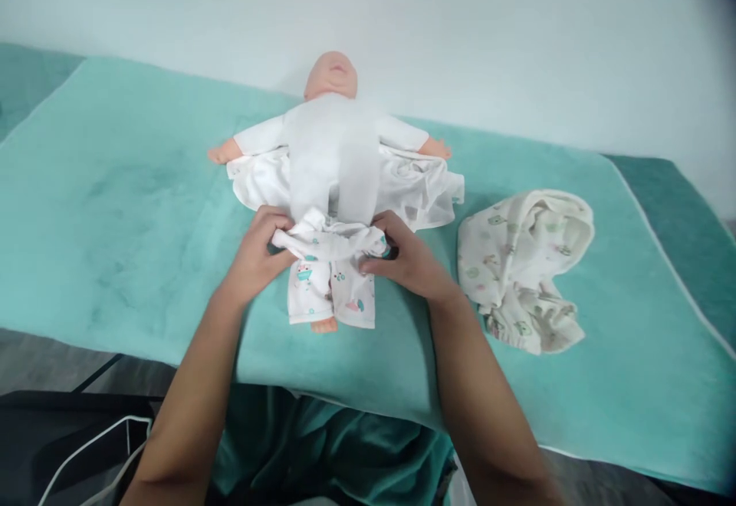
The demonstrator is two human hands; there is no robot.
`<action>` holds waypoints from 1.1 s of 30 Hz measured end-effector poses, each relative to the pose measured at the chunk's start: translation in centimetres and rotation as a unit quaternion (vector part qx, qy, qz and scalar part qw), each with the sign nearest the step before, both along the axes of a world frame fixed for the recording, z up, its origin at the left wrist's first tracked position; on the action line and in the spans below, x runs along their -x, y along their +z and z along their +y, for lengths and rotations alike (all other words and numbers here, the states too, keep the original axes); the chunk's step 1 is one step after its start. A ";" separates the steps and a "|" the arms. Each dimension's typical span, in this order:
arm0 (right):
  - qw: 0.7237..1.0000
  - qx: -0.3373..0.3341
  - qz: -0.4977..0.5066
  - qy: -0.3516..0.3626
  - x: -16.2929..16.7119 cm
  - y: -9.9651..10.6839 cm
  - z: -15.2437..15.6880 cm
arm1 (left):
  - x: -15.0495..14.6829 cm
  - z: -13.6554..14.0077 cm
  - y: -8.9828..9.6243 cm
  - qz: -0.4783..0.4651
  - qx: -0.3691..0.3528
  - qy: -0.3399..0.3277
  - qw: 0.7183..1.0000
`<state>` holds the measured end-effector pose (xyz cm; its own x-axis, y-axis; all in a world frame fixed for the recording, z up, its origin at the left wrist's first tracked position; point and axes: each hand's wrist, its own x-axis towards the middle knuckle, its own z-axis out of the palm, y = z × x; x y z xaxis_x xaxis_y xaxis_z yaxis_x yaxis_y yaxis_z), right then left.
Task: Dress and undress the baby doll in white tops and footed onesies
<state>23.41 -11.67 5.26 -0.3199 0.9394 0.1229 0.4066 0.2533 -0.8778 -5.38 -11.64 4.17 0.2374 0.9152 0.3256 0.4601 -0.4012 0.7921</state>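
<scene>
A baby doll (332, 73) lies on its back with its arms spread out, its torso and sleeves white. Small printed white pants (313, 287) cover its legs, and the toes of one foot (325, 325) show below a hem. My left hand (261, 249) is closed on one side of the gathered waistband. On the opposite side, my right hand (405, 253) pinches the same waistband. Spread beneath the doll's arms is a white garment (422, 184), its middle hidden by the body.
A crumpled cream printed cloth garment (523, 268) lies to the right of the doll. The bed has a teal cover (143, 238), and a white wall (488, 38) stands behind it. A black object with a white cable (95, 437) sits at lower left.
</scene>
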 end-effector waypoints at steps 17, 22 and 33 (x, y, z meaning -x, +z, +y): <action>0.997 0.036 0.067 -0.018 1.2 -1.9 -7.5 | -0.5 -8.3 -1.0 -0.066 0.130 0.010 0.989; 0.995 0.005 -0.057 -0.083 1.8 -2.4 -10.7 | -1.4 -12.2 -0.4 0.029 0.125 0.040 0.991; 0.980 0.068 0.033 0.182 3.9 6.3 -11.6 | 7.2 -11.5 8.2 -0.039 0.168 -0.109 0.979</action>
<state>19.53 -23.26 11.56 -0.6326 0.7736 0.0359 0.2516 0.2491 -0.9352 -12.59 -23.17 12.38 0.4257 0.9040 0.0396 0.3254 -0.1938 0.9255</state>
